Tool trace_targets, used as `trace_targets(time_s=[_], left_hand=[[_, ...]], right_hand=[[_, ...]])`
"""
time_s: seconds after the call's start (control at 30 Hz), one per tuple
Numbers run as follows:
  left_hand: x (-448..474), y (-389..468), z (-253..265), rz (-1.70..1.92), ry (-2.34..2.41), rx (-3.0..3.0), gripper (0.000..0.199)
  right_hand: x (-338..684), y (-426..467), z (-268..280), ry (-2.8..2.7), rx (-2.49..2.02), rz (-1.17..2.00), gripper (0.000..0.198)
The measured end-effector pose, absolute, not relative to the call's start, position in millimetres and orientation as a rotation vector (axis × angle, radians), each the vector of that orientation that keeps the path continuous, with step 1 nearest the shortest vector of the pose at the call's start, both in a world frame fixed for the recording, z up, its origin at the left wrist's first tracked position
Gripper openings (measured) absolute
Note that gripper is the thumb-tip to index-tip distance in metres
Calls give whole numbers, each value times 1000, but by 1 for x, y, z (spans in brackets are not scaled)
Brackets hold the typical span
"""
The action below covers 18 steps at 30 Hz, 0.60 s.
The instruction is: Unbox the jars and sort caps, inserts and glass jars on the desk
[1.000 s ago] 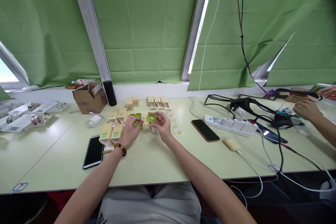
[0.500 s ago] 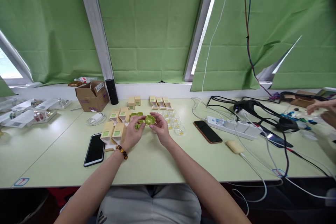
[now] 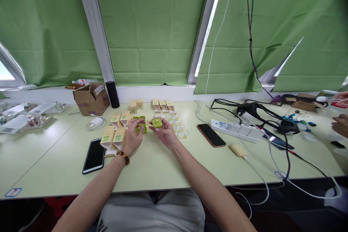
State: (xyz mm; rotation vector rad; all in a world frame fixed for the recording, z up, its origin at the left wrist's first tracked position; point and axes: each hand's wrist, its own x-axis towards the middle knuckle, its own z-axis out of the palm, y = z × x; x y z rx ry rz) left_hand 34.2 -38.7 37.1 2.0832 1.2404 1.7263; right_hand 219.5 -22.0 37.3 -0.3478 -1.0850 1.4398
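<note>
A small green square case [image 3: 157,123] is pinched in the fingers of my right hand [image 3: 168,133], raised just above the table with its rounded top facing up. My left hand [image 3: 133,136], wearing a beaded bracelet, is curled over other small green cases [image 3: 140,129]. Its fingertips close on one of these pieces, partly hidden by the hand. Cardboard boxes with green windows [image 3: 114,137] stand left of my left hand, their flaps open. Clear plastic cups with yellow bits inside [image 3: 182,133] sit in rows right of my right hand.
Phones lie to the left [image 3: 94,156] and right [image 3: 211,135]. A white power strip [image 3: 235,130] with tangled cables fills the right side. A brown carton [image 3: 91,99] and black cylinder [image 3: 112,94] stand at the back. Another person's hand [image 3: 341,125] shows at far right.
The green case in my right hand has turned from showing its hollow inside to showing its top. My left hand has drawn slightly away from it. The view has shifted a little.
</note>
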Motion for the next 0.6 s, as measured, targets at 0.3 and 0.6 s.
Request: trace_targets(time_s=[0.3, 0.6], left_hand=[[38, -47, 40, 1711, 1203, 2162, 21], [42, -34, 26, 1500, 935, 1838, 38]], right_hand=[[208, -25, 31, -1192, -471, 1229, 50], [204, -40, 27, -1537, -649, 525, 44]])
